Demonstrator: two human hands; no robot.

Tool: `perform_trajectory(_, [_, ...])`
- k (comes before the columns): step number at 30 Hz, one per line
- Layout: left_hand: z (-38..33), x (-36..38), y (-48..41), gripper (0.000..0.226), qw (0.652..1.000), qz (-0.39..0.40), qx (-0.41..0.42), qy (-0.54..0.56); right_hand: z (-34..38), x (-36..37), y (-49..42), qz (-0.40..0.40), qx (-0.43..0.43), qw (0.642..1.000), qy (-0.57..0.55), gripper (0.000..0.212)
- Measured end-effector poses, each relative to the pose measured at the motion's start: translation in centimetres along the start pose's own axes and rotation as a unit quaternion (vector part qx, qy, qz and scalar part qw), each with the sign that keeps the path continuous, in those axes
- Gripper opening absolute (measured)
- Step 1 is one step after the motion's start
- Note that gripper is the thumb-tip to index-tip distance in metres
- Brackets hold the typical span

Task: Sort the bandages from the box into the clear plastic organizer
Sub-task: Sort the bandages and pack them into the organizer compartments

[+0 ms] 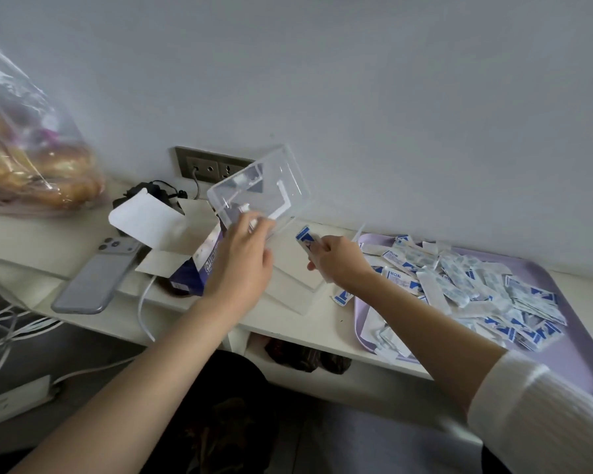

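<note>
Left grip: fingers curl round the near edge of the lid of the clear plastic organizer and hold it tilted up toward the wall; the fingertips blur behind the plastic.
Right grip: narrow, pinching one blue-and-white bandage between thumb and fingers, just right of the lid. The lower end of the bandage is hidden in the hand.
Organizer base: lies on the surface below and between the two hands. Its clear edges are faint, so compartments and contents cannot be made out, nor whether the lid is joined to it.
Bandages: a loose heap on the lavender tray at the right, partly covered by the right forearm; one lies just off the tray's left edge.
Box: open, flaps up, left of the organizer, its right side hidden by the left hand.
Phone: face down, left of the box.
Plastic bag: far left, cut off by the frame edge, contents blurred.
Wall socket: behind the lid, partly seen through it.
</note>
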State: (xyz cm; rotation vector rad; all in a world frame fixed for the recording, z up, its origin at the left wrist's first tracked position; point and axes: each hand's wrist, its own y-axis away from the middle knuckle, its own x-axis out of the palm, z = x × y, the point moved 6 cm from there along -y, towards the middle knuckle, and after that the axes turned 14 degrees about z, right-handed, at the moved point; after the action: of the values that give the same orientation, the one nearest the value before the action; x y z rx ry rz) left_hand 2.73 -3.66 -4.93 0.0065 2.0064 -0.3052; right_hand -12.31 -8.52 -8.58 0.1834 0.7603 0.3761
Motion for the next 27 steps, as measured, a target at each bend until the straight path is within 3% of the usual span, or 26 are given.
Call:
perform_trajectory(5, [-1.1,5.0,0.8,0.028,0.988,0.144,-0.029,0.042,-1.3,-0.8,0.2,-0.003,0.022,0.999,0.031,0.022])
perform_trajectory(9, [-1.9,5.7,0.6,0.024,0.982,0.161,-0.025,0.096,-2.0,-1.3,0.6,0.002,0.032,0.998,0.053,0.02])
perform_trajectory(27, [-2.3,6.2,-1.2,0.021,0.969,0.232,0.03,0.082,-3.3,-2.1,1.3,-0.011,0.056,0.996,0.075,0.026])
